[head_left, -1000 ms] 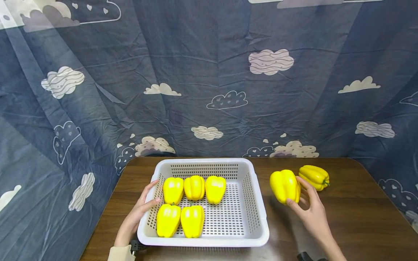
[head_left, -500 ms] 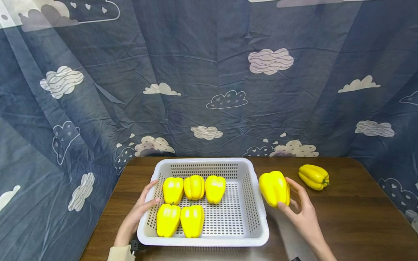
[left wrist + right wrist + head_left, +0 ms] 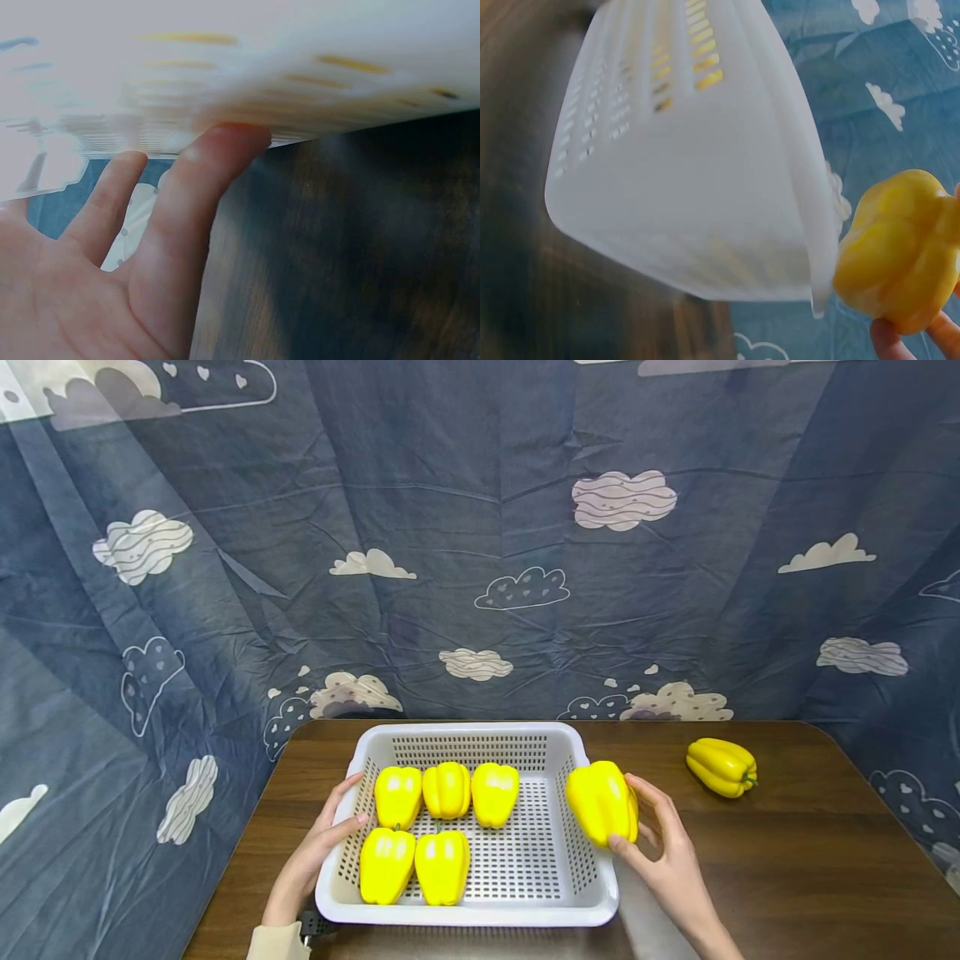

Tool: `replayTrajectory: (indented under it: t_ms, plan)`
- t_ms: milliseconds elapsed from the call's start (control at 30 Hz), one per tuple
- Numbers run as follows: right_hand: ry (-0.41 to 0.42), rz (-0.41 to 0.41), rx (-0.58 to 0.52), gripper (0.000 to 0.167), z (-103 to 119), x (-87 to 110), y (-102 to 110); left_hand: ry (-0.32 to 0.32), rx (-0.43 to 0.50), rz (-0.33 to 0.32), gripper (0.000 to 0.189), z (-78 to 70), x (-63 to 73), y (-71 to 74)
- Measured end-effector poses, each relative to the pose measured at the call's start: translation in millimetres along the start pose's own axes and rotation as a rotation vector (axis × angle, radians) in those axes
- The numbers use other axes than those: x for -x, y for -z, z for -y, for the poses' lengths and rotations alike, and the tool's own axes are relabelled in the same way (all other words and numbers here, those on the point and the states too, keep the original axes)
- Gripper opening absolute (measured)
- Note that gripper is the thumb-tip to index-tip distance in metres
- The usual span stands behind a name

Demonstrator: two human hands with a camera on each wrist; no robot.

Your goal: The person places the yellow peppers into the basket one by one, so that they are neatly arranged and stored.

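Observation:
A yellow bell pepper (image 3: 602, 802) overlaps the right rim of the white plastic basket (image 3: 480, 917) in the head view. My right hand (image 3: 670, 860) holds it from the right side, thumb in front and fingers behind. In the right wrist view the pepper (image 3: 901, 251) appears right at the basket's rim, with fingertips under it. My left hand (image 3: 322, 839) grips the basket's left rim; two fingertips show over the edge. Lower fingers (image 3: 191, 202) lie against the outer wall in the left wrist view. Inside the basket, several yellow peppers (image 3: 442, 868) stand in two rows on the left.
One more yellow pepper (image 3: 722, 767) lies on its side on the brown wooden table (image 3: 810, 860), at the back right. A dark blue curtain (image 3: 420, 627) with cloud prints hangs behind the table's far edge.
My right hand has moved left with the pepper, from over the table to the basket's right rim. My left hand and the basket have stayed in place.

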State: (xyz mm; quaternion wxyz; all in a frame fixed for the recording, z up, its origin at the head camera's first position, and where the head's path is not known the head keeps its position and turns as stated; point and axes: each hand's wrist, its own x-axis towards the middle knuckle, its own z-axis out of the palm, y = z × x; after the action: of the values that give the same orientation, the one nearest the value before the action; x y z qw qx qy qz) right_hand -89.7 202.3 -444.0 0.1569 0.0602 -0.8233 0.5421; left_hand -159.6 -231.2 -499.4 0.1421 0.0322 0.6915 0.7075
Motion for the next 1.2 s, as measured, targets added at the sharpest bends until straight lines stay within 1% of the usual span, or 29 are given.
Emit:
replayTrajectory:
  t_ms: [267, 500, 767, 867, 1200]
  plan:
    - [0.004, 0.035, -0.004, 0.068, 6, 2.8, -15, 0.005, 0.004, 0.001, 0.063, -0.5, 0.3, -0.2]
    - [0.053, 0.04, -0.021, 0.07, 8, 7.1, -28, 0.009, 0.011, 0.005, 0.063, -0.8, 0.4, -0.5]
    - [0.108, 0.06, 0.0, 0.071, 14, 11.4, -44, 0.006, 0.004, 0.008, 0.064, -0.8, 0.5, -0.1]
    - [0.117, 0.072, 0.01, 0.071, 17, 13.2, -50, 0.009, 0.003, 0.005, 0.064, -0.8, 0.3, -0.1]
    - [0.023, 0.14, -0.006, 0.066, 25, 17.2, -66, 0.007, 0.0, 0.009, 0.064, -1.2, 0.8, -0.1]
